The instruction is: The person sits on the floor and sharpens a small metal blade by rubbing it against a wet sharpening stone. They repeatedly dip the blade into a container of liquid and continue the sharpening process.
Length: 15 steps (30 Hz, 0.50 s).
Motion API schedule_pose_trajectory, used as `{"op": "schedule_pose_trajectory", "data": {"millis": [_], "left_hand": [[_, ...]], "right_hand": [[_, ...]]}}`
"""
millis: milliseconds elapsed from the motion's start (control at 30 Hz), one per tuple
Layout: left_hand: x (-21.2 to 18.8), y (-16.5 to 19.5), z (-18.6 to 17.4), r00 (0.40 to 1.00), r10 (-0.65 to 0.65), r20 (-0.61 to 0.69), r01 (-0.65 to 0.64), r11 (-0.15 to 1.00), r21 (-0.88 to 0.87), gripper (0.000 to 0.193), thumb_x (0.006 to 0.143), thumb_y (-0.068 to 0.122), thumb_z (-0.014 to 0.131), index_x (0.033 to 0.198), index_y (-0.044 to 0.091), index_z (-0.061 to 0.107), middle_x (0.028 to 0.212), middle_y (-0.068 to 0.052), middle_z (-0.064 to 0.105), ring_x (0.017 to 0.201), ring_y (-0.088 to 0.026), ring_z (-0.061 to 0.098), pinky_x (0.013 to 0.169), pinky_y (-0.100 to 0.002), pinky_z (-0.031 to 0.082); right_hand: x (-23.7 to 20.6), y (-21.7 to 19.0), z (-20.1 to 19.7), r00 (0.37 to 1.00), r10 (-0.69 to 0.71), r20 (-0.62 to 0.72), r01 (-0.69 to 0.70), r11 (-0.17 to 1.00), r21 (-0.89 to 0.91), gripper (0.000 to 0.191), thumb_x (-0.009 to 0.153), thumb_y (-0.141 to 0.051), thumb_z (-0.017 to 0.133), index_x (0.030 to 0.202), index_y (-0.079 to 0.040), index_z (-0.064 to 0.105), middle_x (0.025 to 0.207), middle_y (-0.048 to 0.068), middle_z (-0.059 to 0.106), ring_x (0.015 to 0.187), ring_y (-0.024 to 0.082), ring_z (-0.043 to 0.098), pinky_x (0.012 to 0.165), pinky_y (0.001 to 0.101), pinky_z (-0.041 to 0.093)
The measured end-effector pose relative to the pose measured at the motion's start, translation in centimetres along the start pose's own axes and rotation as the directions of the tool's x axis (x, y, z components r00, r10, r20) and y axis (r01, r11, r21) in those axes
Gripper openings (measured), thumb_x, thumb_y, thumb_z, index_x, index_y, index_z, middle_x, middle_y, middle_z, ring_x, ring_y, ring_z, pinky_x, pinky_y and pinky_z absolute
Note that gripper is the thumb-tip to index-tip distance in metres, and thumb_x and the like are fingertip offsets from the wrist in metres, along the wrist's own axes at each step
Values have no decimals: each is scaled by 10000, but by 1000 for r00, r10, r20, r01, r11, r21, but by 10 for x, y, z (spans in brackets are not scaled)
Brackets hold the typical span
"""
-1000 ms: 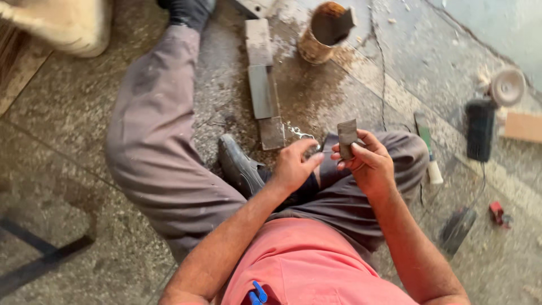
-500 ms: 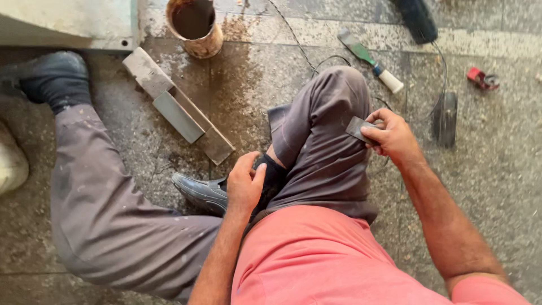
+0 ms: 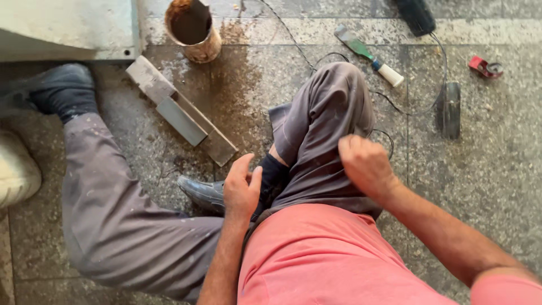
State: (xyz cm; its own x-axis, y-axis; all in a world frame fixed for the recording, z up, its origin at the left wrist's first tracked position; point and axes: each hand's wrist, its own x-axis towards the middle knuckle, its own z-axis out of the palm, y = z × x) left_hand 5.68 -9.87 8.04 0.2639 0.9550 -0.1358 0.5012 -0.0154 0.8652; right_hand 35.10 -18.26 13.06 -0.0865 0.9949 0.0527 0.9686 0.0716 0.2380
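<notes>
I sit on a stone floor in grey trousers (image 3: 327,130) and a pink shirt. My left hand (image 3: 241,192) lies flat on my dark sock, just above the black shoe (image 3: 203,192), with its fingers loosely apart and nothing in it. My right hand (image 3: 366,165) is curled, back up, against the bent knee of my trousers. What is inside its fingers is hidden; the small dark flat piece it held is not visible.
Flat grey metal bars (image 3: 180,113) lie on a wet patch beyond my foot. A rusty can (image 3: 195,31) stands behind them. A green-handled scraper (image 3: 367,53), a black power tool (image 3: 415,16) with its cable, a dark flat block (image 3: 451,110) and a small red thing (image 3: 485,66) lie to the right.
The right hand has dropped from beside the knee onto the trousers, and the dark flat piece it held is out of sight. The left hand stays at the ankle, looser now.
</notes>
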Motion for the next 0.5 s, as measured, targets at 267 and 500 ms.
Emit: {"op": "schedule_pose_trajectory", "data": {"millis": [267,500], "left_hand": [[15,34,-10,998,-56,25,61,942,-330,419,895,97,744,1310,55,706,1098,-97,765,821,-180,668,748,-309,567],[18,60,-17,858,416,300,-27,621,-783,529,951,81,743,1455,86,581,1540,26,527,1446,-117,473,1150,-315,438]], "right_hand": [[15,12,-39,908,96,409,-324,-460,827,177,930,-97,653,1102,-71,618,866,81,668,614,151,586,515,273,463],[31,-68,-22,932,-267,246,-301,-947,112,225,1043,-176,662,1225,-85,565,867,109,603,548,128,431,476,264,378]]}}
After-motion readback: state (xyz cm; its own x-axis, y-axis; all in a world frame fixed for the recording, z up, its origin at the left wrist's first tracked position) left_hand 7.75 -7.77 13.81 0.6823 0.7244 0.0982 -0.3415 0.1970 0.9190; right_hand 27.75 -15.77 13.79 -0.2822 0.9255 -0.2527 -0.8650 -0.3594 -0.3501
